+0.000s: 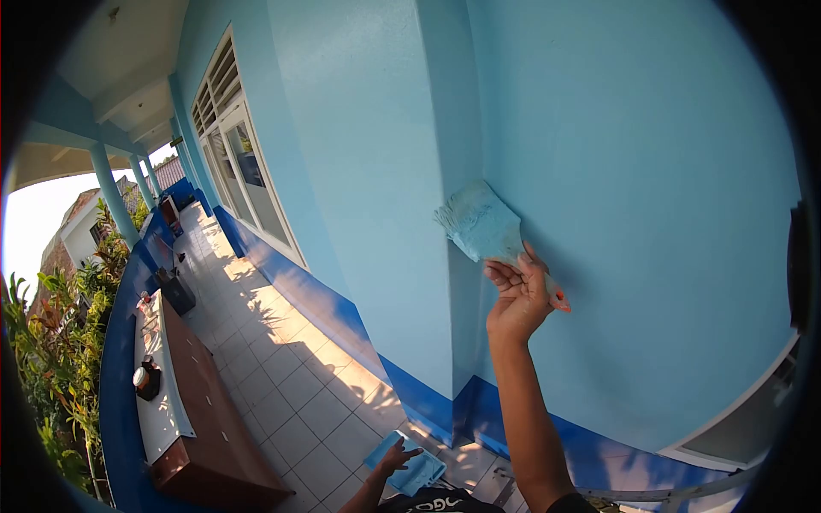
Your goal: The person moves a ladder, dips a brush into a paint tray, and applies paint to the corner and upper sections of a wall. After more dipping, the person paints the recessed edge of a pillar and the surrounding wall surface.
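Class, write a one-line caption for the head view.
Right hand holds a broad, paint-coated brush at a light blue wall corner; left hand at a blue tray.

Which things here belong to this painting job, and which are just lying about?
Part of the job:
wide brush, in the right hand
blue tray, at the left hand
light-blue wall

Apparently just lying about:
long table
pale-topped container on it
dark box or bin on the walkway

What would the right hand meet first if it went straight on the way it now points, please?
Probably the wall corner, beside the tip of the brush it holds, though depth is unclear.
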Motion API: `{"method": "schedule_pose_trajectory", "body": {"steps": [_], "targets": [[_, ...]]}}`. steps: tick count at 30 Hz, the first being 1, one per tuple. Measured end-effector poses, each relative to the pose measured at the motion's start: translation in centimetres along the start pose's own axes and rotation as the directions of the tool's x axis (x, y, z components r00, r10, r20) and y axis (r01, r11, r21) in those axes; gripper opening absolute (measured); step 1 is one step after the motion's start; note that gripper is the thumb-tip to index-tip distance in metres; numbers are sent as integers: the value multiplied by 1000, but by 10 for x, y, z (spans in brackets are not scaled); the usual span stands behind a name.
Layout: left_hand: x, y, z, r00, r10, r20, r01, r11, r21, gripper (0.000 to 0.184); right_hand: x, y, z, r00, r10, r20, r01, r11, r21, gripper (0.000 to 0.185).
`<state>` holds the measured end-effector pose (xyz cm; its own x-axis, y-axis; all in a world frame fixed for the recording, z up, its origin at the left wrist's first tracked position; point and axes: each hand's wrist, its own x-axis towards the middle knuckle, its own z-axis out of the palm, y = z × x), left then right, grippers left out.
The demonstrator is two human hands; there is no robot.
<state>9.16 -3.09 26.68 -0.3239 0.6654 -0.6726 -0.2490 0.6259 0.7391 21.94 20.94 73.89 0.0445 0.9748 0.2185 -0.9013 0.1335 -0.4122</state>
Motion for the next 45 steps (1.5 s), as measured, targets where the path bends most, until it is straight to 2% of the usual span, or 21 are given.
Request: {"method": "schedule_pose_trajectory", "body": {"steps": [3,5,6,10,11,13,15,16,18,20,22,25,28,31,33,36,38,40,42,44,45], "targets": [[-1,-1,-2,999,-36,13,36,999,20,125,-16,-3,-54,995,10,-95,-18,996,-86,25],[5,-5,-4,1000,-7,-9,7,1000,12,126,-14,-24,-66,998,-65,-15,56,935,-351,18],[5,-6,-3,1000,-13,-6,13,1000,13,126,-8,-38,-50,999,-37,2,35,901,-432,14],[-3,-2,2,1000,25,-2,-25,1000,-11,126,20,-68,51,967,-117,226,215,852,-478,7],[-5,-2,3,999,45,-2,-45,998,-32,127,35,-73,74,946,-143,290,267,850,-453,17],[-5,-4,4,998,56,-12,-56,998,-26,126,52,-93,125,937,-185,295,293,876,-384,17],[-7,-10,2,998,54,-15,-54,998,-22,123,68,-102,150,911,-267,313,319,939,-127,22],[-8,-13,1,999,48,-16,-48,999,-22,123,67,-99,150,914,-263,309,315,940,-131,22],[-8,-18,0,1000,0,-13,0,1000,-31,117,66,-87,146,926,-258,275,189,949,254,20],[-7,-28,-1,999,11,-30,-12,999,-31,116,57,-58,101,956,-175,236,159,984,85,32],[-8,-37,-5,999,22,-49,-23,1000,-21,115,37,-16,36,990,44,135,-55,995,78,36],[-19,-43,-9,998,-25,-62,24,999,-26,115,-7,41,-92,973,228,-26,-224,968,109,35],[-30,-48,-19,992,-112,-50,112,994,-20,116,-54,59,-196,928,285,-241,-302,953,-34,38],[-34,-65,-26,990,-125,-58,123,992,-36,117,-61,45,-225,915,137,-378,-262,917,-302,26],[-35,-66,-30,994,-109,-28,107,992,-59,117,-45,27,-182,962,39,-269,-166,869,-467,17],[-42,-65,-32,997,-71,12,72,992,-107,122,-14,-7,-77,999,-40,-2,31,827,-562,9],[-43,-65,-37,997,-64,40,67,994,-91,122,8,-37,-5,988,-84,132,146,802,-579,14],[-52,-71,-48,996,-53,68,58,996,-73,122,19,-70,58,972,-163,171,228,841,-491,19],[-59,-77,-56,996,-47,81,51,998,-48,107,31,-77,81,958,-207,197,275,857,-436,22],[-56,-99,-73,988,-23,154,36,996,-84,111,39,-74,78,952,-243,188,259,964,-65,26],[-52,-116,-82,978,0,209,28,992,-127,116,36,-63,61,967,-197,160,210,975,-68,31]]}}
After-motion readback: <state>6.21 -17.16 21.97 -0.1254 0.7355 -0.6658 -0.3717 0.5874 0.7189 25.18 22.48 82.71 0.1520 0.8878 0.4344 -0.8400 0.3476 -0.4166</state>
